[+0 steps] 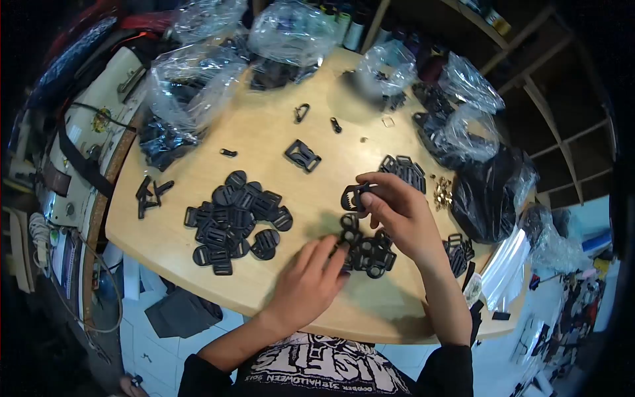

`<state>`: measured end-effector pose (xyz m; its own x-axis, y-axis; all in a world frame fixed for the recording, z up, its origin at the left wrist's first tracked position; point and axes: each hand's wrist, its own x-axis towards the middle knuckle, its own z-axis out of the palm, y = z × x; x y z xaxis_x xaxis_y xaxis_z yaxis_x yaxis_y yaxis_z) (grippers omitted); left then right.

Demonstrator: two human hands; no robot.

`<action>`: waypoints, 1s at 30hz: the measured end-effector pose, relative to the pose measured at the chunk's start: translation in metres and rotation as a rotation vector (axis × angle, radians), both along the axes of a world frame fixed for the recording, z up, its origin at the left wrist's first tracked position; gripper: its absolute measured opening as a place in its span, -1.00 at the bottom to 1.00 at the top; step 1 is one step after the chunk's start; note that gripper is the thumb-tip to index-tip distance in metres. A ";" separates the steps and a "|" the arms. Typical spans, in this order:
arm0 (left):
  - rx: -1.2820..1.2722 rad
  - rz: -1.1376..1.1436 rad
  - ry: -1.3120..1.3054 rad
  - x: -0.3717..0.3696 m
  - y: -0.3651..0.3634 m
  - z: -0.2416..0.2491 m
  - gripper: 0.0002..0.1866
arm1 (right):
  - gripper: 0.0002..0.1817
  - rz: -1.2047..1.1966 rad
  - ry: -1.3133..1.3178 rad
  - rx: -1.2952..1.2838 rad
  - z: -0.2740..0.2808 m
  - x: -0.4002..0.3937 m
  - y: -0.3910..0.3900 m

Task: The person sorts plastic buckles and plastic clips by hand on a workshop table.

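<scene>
Pinched between the thumb and fingers of my right hand (405,215) is a black plastic buckle (354,198) with a toothed opening, raised above the table. Below it lies a small heap of black plastic buckles with round ends (374,255). My left hand (306,283) rests at the left edge of this heap, fingers stretched out and slightly apart, the tips touching or very near the pieces. Left of that hand is a larger pile of black strap adjusters (228,218). A black side-release buckle (303,156) lies farther back on the wooden table (264,142).
Clear plastic bags (192,83) of dark parts line the back. At the right are a black bag (489,192), gold-coloured small fittings (443,192) and a row of black slides (403,172). A sewing machine (92,139) stands left. Black clips (152,194) lie near the left edge.
</scene>
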<state>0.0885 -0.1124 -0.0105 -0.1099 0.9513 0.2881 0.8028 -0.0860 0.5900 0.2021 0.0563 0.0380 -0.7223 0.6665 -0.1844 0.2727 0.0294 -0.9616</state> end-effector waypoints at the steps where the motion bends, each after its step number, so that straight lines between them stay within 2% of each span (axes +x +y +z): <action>1: -0.014 -0.036 0.043 0.000 -0.001 -0.003 -0.46 | -0.67 0.009 0.038 0.003 -0.001 -0.006 0.004; 3: 0.005 -0.059 0.137 -0.002 -0.002 -0.012 -0.51 | -0.68 0.005 0.068 -0.009 0.000 -0.022 0.004; 8: 0.057 -0.028 0.142 -0.003 -0.001 -0.023 -0.49 | -0.69 0.094 0.081 0.020 0.017 -0.071 0.011; 10: 0.098 -0.015 0.086 -0.001 0.000 -0.026 -0.48 | -0.68 0.097 0.055 0.128 0.024 -0.101 0.022; 11: 0.108 -0.015 0.132 -0.001 0.000 -0.025 -0.54 | -0.67 0.118 0.062 0.162 0.029 -0.118 0.029; 12: 0.108 -0.012 0.120 -0.003 0.001 -0.027 -0.54 | -0.69 0.082 0.136 0.236 0.042 -0.138 0.024; 13: 0.123 -0.019 0.172 -0.003 0.002 -0.031 -0.58 | -0.69 0.039 0.210 0.533 0.033 -0.161 0.037; 14: 0.133 -0.038 0.210 0.000 0.001 -0.035 -0.61 | -0.67 0.073 0.192 0.700 0.045 -0.182 0.045; 15: 0.182 -0.026 0.230 -0.001 0.001 -0.035 -0.66 | -0.67 0.061 0.165 0.721 0.043 -0.211 0.059; 16: 0.198 -0.042 0.147 -0.005 0.001 -0.027 -0.63 | -0.64 0.102 0.249 0.848 0.049 -0.231 0.060; 17: 0.213 0.007 0.035 -0.003 0.000 -0.026 -0.62 | -0.46 0.022 0.186 0.974 0.047 -0.259 0.067; 18: 0.228 0.060 -0.066 -0.004 0.000 -0.026 -0.59 | -0.57 0.107 0.198 1.032 0.045 -0.285 0.071; 20: 0.235 0.066 -0.116 -0.005 0.000 -0.024 -0.57 | -0.61 0.187 0.204 1.090 0.040 -0.317 0.068; 22: 0.242 0.074 -0.171 -0.005 0.001 -0.020 -0.55 | -0.67 0.359 0.065 1.328 0.038 -0.328 0.063; 23: 0.235 0.084 -0.205 -0.006 0.002 -0.017 -0.55 | -0.67 0.357 0.058 1.329 0.040 -0.324 0.061; 25: 0.218 0.094 -0.202 -0.007 0.000 -0.013 -0.56 | -0.73 0.427 0.150 1.125 0.045 -0.314 0.057; 26: 0.224 0.093 -0.202 -0.006 0.000 -0.015 -0.56 | -0.73 0.426 0.149 1.131 0.048 -0.304 0.055; 28: 0.274 0.122 -0.117 -0.003 -0.001 -0.024 -0.60 | -0.73 0.377 0.351 0.961 0.057 -0.266 0.053; 30: 0.276 0.106 -0.113 -0.004 -0.002 -0.028 -0.63 | -0.74 0.450 0.256 0.916 0.072 -0.216 0.049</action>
<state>0.0846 -0.1144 -0.0380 -0.2497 0.8206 0.5141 0.7466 -0.1749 0.6418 -0.0144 0.1053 0.1099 -0.8842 0.1345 0.4474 -0.1521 0.8226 -0.5479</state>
